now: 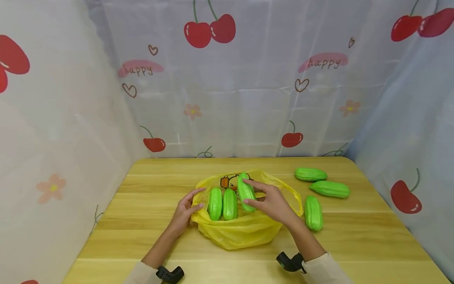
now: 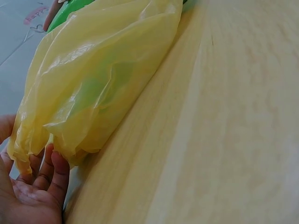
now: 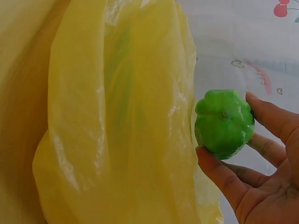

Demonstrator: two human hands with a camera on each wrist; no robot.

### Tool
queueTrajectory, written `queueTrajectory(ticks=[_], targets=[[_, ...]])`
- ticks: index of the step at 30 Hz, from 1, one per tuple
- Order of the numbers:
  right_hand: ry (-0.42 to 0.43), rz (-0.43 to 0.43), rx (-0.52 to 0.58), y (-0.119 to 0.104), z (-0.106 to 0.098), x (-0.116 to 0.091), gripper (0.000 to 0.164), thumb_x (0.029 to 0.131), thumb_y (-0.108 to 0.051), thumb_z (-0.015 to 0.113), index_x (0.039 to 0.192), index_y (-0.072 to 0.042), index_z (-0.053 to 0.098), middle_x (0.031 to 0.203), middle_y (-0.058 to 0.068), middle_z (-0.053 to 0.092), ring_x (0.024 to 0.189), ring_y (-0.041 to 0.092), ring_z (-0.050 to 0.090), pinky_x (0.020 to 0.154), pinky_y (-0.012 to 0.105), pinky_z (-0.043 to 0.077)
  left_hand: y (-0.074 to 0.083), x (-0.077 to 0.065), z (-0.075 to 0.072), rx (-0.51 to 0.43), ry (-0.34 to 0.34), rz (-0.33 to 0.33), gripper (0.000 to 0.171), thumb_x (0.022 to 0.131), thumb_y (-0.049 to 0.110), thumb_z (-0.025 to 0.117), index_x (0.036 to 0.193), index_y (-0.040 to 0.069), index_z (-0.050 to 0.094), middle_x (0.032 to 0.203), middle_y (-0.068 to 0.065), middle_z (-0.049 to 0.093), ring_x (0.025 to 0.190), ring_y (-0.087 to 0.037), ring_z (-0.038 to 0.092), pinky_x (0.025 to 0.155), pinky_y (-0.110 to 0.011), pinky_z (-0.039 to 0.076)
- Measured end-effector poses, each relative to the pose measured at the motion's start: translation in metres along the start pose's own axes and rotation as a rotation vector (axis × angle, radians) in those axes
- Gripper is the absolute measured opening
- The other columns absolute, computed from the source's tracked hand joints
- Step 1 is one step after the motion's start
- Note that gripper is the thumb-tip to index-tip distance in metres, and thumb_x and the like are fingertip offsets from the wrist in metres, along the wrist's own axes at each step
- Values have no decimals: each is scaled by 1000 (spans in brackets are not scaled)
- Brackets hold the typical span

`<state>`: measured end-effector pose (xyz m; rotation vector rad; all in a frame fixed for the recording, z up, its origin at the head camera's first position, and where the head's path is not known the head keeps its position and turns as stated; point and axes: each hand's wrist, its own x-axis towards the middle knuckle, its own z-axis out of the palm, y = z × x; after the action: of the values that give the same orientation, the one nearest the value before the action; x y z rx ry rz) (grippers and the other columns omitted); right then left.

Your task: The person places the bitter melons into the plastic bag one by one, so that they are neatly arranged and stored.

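A yellow plastic bag lies with its mouth spread, a printed cartoon on its far inner side. Two bright green ridged gourds, a left one and a middle one, lie side by side in it. Over the bag's right part, my right hand pinches a third green gourd between thumb and fingers; its lobed end faces the right wrist camera. My left hand holds the bag's left rim, thumb on the near side. Bag plastic sits between its thumb and fingers in the left wrist view.
Right of the bag, three more green gourds lie on the wooden table: a far one, a middle one and a near one. A bag handle loop spreads toward them. Cherry-printed curtains surround the table's back and sides.
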<state>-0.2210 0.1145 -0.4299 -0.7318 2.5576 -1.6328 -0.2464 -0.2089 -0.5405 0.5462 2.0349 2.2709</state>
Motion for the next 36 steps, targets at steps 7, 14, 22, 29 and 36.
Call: queueTrajectory(ticks=[7, 14, 22, 29, 36], targets=[[44, 46, -78, 5, 8, 3, 62, 90, -21, 79, 148, -17, 55, 146, 13, 56, 119, 36, 63, 81, 32, 60, -1, 1, -2, 16, -19, 7, 52, 99, 5, 62, 148, 0, 46, 158, -16, 39, 155, -23, 11, 117, -18, 18], [83, 99, -155, 9, 12, 7, 63, 89, -23, 80, 147, -18, 56, 145, 14, 57, 120, 38, 63, 80, 38, 60, 0, 3, -2, 2, -27, 29, 52, 98, 4, 62, 148, -1, 46, 158, -20, 37, 155, -27, 12, 113, -14, 24], [63, 134, -167, 13, 17, 6, 65, 88, -18, 81, 148, -17, 55, 149, 12, 53, 124, 39, 59, 88, 45, 57, 2, 0, 0, -1, -26, 21, 52, 98, 4, 63, 148, -1, 47, 157, -20, 39, 155, -26, 13, 114, -14, 23], [35, 165, -158, 14, 21, 6, 69, 87, -13, 81, 150, -15, 52, 151, 13, 50, 127, 41, 56, 80, 39, 59, 0, 1, -1, -1, -30, 30, 52, 99, 4, 62, 148, -2, 46, 157, -20, 38, 155, -26, 13, 114, -15, 24], [13, 172, -178, 17, 23, 5, 71, 87, -12, 81, 151, -13, 50, 152, 14, 50, 128, 42, 55, 78, 37, 59, -1, 2, -2, 3, -35, 33, 52, 99, 4, 62, 148, -3, 46, 158, -20, 37, 155, -27, 12, 117, -19, 22]])
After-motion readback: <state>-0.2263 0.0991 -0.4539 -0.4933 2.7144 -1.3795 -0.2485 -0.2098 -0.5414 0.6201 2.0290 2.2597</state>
